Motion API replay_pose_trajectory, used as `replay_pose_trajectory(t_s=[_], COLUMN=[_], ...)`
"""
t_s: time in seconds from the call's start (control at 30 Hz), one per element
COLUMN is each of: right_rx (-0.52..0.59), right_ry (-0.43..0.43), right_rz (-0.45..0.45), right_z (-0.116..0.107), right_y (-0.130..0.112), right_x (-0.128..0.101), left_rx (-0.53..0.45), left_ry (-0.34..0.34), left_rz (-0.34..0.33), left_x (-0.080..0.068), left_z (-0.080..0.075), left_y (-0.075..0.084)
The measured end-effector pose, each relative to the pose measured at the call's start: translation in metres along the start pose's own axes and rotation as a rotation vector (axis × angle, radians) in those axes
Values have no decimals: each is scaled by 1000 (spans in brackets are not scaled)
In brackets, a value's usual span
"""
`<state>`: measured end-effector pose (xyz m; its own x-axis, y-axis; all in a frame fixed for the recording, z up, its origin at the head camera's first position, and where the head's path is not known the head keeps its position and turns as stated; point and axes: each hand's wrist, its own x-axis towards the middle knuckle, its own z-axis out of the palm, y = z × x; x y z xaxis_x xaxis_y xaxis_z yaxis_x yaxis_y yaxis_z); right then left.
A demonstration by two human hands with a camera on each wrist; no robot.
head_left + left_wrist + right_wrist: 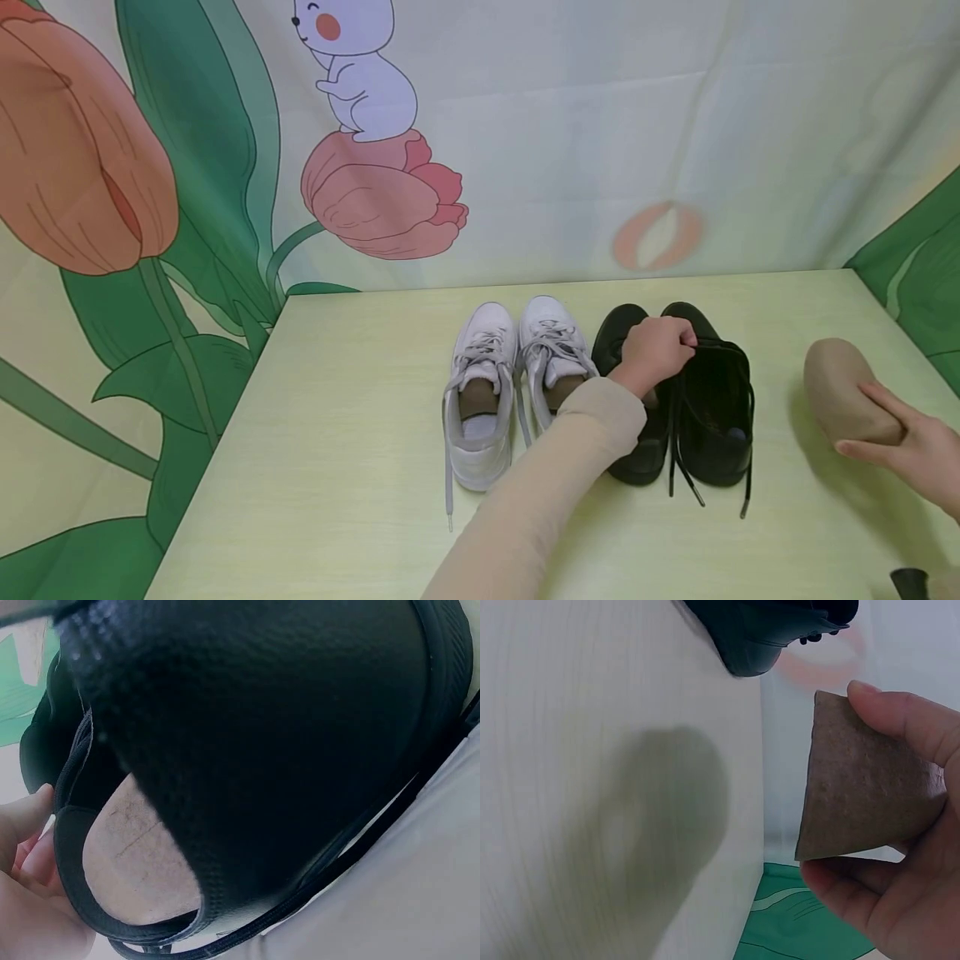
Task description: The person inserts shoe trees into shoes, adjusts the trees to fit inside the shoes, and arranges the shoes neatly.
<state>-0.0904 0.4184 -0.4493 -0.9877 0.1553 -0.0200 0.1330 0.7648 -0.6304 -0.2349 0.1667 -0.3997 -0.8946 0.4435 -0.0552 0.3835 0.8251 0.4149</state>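
Note:
Two black shoes stand side by side on the table; my left hand (pixel 660 350) grips the tongue of the right black shoe (pixel 716 408) and pulls it open. Up close, that shoe's black mesh lining (pixel 285 735) and tan insole (pixel 139 862) fill the left wrist view, with my fingers (pixel 26 825) at its edge. The left black shoe (pixel 626 342) is partly hidden by my arm. My right hand (pixel 911 450) holds a tan cardboard shoe insert (pixel 843 392) above the table, to the right of the black pair; the insert (pixel 862 780) is pinched between thumb and fingers.
A pair of white sneakers (pixel 517 375) with loose laces stands left of the black pair, each with a tan insert inside. The pale yellow-green table (pixel 337 450) is backed by a flower-print cloth (pixel 375 192). A small dark object (pixel 909 582) sits at the lower right corner.

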Motion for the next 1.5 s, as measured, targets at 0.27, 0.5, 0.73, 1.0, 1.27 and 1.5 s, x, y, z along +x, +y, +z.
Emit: replay_pose_trajectory(t_s=[0.27, 0.5, 0.73, 1.0, 1.27, 1.5], right_rx=[-10, -20, -25, -36, -35, -71], right_ry=[-22, -37, -56, -68, -101, -146], right_rz=[12, 3, -21, -68, -110, -136], right_z=[-3, -6, -9, -11, -12, -12], right_y=[-9, -22, -29, -37, -41, -46], right_x=[2, -1, -2, -5, -6, -5], left_rx=[-21, -32, -37, -43, -49, -52], left_ry=[-3, -10, -3, 3, 6, 8], left_rz=[-21, -33, -24, -18, -19, -19], left_x=[2, 1, 0, 0, 1, 1], left_z=[1, 1, 0, 0, 1, 2], left_y=[0, 0, -1, -2, -2, -2])
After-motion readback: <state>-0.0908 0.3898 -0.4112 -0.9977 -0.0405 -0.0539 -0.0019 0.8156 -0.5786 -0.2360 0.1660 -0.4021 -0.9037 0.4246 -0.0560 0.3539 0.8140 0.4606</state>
